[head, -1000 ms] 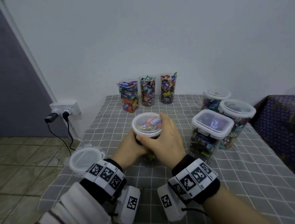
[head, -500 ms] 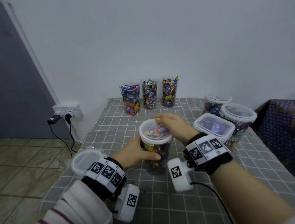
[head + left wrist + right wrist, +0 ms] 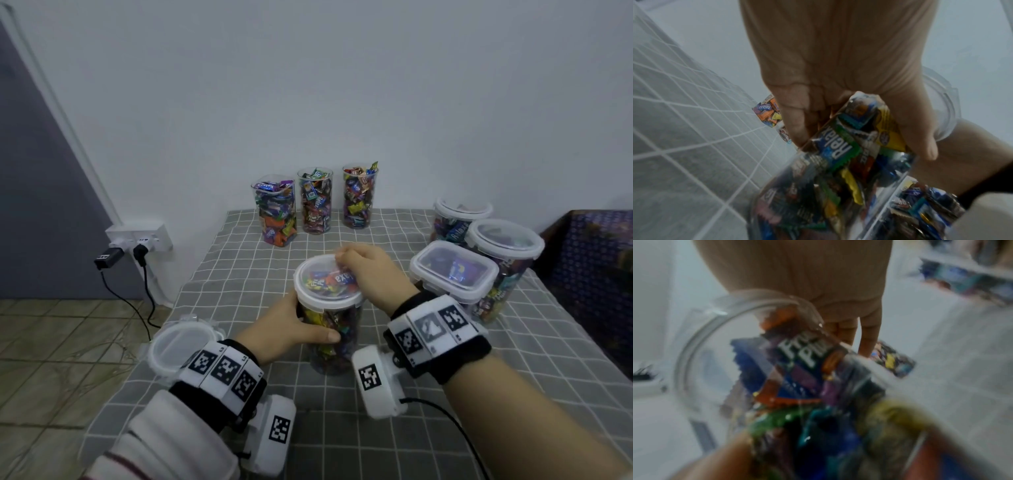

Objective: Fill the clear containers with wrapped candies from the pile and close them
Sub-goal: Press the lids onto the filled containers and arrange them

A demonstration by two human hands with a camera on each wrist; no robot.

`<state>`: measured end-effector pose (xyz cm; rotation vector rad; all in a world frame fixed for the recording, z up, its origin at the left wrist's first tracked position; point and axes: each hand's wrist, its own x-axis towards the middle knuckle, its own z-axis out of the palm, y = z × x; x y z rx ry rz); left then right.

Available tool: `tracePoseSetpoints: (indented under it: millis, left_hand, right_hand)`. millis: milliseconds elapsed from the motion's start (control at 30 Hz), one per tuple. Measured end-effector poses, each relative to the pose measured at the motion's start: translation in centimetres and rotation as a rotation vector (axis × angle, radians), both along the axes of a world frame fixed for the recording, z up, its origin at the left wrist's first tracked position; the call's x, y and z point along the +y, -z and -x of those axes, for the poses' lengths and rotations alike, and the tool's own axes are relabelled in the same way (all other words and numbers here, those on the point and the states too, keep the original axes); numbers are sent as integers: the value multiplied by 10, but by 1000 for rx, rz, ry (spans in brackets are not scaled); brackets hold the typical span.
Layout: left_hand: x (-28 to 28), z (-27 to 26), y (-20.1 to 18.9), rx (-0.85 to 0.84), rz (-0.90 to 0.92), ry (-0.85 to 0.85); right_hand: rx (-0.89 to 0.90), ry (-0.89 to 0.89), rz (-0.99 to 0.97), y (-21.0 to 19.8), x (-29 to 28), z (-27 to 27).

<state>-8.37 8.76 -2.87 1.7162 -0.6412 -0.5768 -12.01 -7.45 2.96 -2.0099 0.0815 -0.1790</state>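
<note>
A tall clear jar [image 3: 334, 346] packed with wrapped candies stands on the grey checked cloth at the table's middle, a white-rimmed lid [image 3: 320, 286] on top. My left hand [image 3: 291, 329] grips the jar's body from the left, thumb across the front. My right hand [image 3: 363, 270] lies over the lid's right side, its fingers bent over the far rim. The left wrist view shows my left hand [image 3: 838, 73] wrapped round the jar [image 3: 838, 178]. The blurred right wrist view shows my right hand [image 3: 807, 280] reaching past the jar [image 3: 797, 378] rim.
Three open tall cups [image 3: 315, 202] full of candies stand at the back by the wall. Three lidded, filled containers [image 3: 454, 270] cluster at the right. A clear lid [image 3: 178, 342] lies at the table's left edge. A wall socket [image 3: 140, 236] with plugs is left of the table.
My right hand left the jar's side and moved up over the lid to its far rim. My left hand kept its grip on the jar.
</note>
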Motion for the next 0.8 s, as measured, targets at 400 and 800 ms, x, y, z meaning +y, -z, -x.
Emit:
tracePoseSetpoints:
  millis: [400, 800]
  left_hand:
    - [-1, 2, 8, -37, -13, -43]
    - [-37, 12, -1, -71, -41, -47]
  right_hand:
    - [-188, 551, 831, 1, -69, 71]
    - [-48, 459, 655, -1, -86, 102]
